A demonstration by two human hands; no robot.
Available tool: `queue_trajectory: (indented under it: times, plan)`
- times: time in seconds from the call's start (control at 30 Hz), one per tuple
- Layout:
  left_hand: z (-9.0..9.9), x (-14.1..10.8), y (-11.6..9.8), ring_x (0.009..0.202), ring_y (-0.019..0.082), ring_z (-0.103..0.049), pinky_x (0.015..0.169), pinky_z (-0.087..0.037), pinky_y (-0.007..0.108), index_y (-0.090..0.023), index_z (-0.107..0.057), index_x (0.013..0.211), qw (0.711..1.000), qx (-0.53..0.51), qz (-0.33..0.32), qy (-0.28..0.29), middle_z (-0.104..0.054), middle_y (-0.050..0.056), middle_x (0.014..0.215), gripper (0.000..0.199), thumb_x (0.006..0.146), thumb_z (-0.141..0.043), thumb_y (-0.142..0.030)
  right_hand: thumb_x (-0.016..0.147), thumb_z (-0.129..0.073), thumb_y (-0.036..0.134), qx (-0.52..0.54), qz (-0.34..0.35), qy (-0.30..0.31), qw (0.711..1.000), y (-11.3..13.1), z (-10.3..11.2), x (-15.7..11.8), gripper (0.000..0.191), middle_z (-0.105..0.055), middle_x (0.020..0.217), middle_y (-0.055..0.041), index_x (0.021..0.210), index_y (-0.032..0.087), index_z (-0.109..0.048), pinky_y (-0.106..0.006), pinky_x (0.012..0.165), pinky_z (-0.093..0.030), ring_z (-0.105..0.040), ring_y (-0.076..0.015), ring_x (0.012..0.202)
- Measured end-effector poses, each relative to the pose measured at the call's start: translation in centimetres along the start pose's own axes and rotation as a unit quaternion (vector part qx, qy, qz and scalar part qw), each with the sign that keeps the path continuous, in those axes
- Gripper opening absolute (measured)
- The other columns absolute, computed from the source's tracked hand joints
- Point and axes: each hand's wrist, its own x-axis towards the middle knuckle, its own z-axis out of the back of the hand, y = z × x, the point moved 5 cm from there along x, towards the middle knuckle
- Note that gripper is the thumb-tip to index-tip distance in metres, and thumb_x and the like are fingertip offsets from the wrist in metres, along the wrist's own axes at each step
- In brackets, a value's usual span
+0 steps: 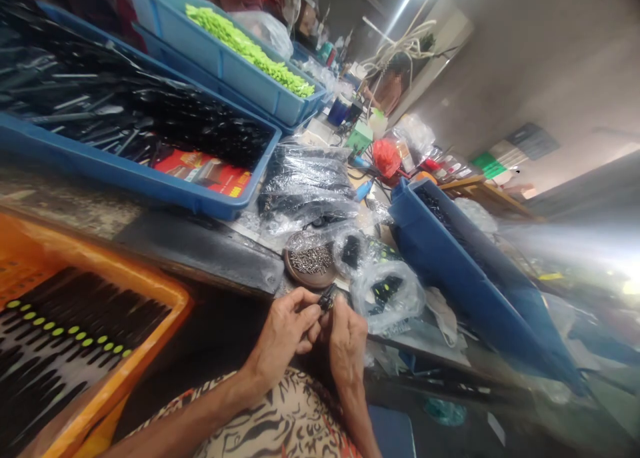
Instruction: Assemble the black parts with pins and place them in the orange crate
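Near the table's front edge, my left hand (287,328) has its fingers closed on a small black part (327,298). My right hand (346,331) is beside it, thumb and fingers pinched at the same black part. The part's exact shape is too small to tell. Just beyond my hands sits a round brown bowl (289,266) holding many small metal screws (313,259). To the right of the part lies an open clear plastic bag (413,298) with black and yellow-green pieces inside.
A blue tray (200,201) of black parts lies at the left, below a blue bin (235,61) of green pieces. An orange crate (165,298) stands at the lower left. Another blue bin (450,271) is tilted at the right. People are in the background.
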Motion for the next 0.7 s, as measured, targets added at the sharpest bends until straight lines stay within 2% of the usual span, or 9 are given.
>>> queue_trajectory:
  times: [0.17, 0.27, 0.37, 0.43, 0.5, 0.6, 0.63, 0.7]
  plan:
    - [-0.3, -0.2, -0.2, 0.049, 0.005, -0.039, 0.038, -0.022, 0.014, -0.015, -0.051, 0.082, 0.998, -0.057, 0.019, 0.025, -0.050, -0.001, 0.065, 0.012, 0.081, -0.055, -0.025, 0.089, -0.031, 0.046, 0.023, -0.001, 0.012, 1.000, 0.9, 0.5, -0.3, 0.044, -0.040, 0.046, 0.0035, 0.053, 0.020, -0.037, -0.024, 0.045, -0.030, -0.035, -0.0109, 0.045]
    - [-0.4, -0.3, -0.5, 0.051, 0.005, -0.042, 0.038, -0.022, 0.013, -0.013, -0.052, 0.081, 0.995, -0.086, 0.037, 0.032, -0.053, 0.002, 0.069, 0.010, 0.081, -0.055, -0.022, 0.089, -0.031, 0.046, 0.018, 0.008, -0.008, 1.000, 1.5, 1.2, -0.4, 0.044, -0.045, 0.050, 0.0021, 0.055, 0.019, -0.042, -0.024, 0.048, -0.033, -0.040, -0.0119, 0.047]
    - [-0.4, -0.3, -0.7, 0.051, 0.005, -0.043, 0.038, -0.022, 0.012, -0.012, -0.052, 0.080, 0.993, -0.107, 0.052, 0.026, -0.052, 0.001, 0.068, 0.008, 0.080, -0.055, -0.020, 0.089, -0.034, 0.039, 0.007, 0.047, -0.033, 0.998, 1.9, 1.7, -0.6, 0.034, -0.058, 0.068, -0.0026, 0.077, 0.017, -0.057, -0.025, 0.059, -0.041, -0.051, -0.0150, 0.062]
    - [-0.4, -0.3, -0.8, 0.051, 0.005, -0.043, 0.038, -0.022, 0.012, -0.012, -0.052, 0.080, 0.991, -0.115, 0.056, 0.023, -0.049, 0.000, 0.064, 0.008, 0.079, -0.056, -0.019, 0.088, -0.036, 0.031, -0.003, 0.077, -0.026, 0.997, 1.9, 1.7, -0.9, 0.028, -0.062, 0.082, -0.0052, 0.093, 0.016, -0.059, -0.027, 0.066, -0.043, -0.055, -0.0168, 0.072]
    - [-0.4, -0.2, -0.9, 0.050, 0.005, -0.043, 0.038, -0.022, 0.012, -0.013, -0.052, 0.080, 0.991, -0.122, 0.058, 0.017, -0.046, -0.002, 0.063, 0.009, 0.078, -0.057, -0.019, 0.086, -0.035, 0.025, -0.020, 0.095, -0.016, 0.995, 1.7, 1.6, -1.3, 0.025, -0.061, 0.078, -0.0044, 0.087, 0.017, -0.059, -0.028, 0.065, -0.042, -0.054, -0.0170, 0.071]
    - [-0.3, -0.2, -1.0, 0.051, 0.005, -0.044, 0.037, -0.022, 0.012, -0.014, -0.051, 0.079, 0.990, -0.126, 0.056, 0.005, -0.046, -0.002, 0.065, 0.011, 0.076, -0.060, -0.019, 0.082, -0.035, 0.018, -0.040, 0.084, -0.020, 0.995, 1.2, 1.6, -1.5, 0.025, -0.055, 0.060, -0.0005, 0.063, 0.019, -0.052, -0.027, 0.058, -0.039, -0.050, -0.0156, 0.059]
    - [-0.3, -0.2, -1.0, 0.051, 0.005, -0.044, 0.037, -0.022, 0.012, -0.014, -0.051, 0.079, 0.990, -0.126, 0.056, 0.002, -0.046, -0.002, 0.066, 0.011, 0.075, -0.060, -0.019, 0.081, -0.035, 0.018, -0.035, 0.075, -0.029, 0.996, 1.1, 1.7, -1.4, 0.025, -0.055, 0.060, -0.0004, 0.064, 0.019, -0.052, -0.027, 0.058, -0.039, -0.050, -0.0156, 0.059]
    - [-0.3, -0.2, -1.0, 0.050, 0.005, -0.044, 0.037, -0.022, 0.012, -0.014, -0.051, 0.078, 0.990, -0.126, 0.057, 0.001, -0.045, -0.003, 0.066, 0.012, 0.075, -0.060, -0.019, 0.082, -0.036, 0.018, -0.011, 0.077, -0.053, 0.996, 1.2, 1.9, -1.3, 0.022, -0.061, 0.074, -0.0032, 0.079, 0.018, -0.058, -0.028, 0.064, -0.041, -0.055, -0.0170, 0.069]
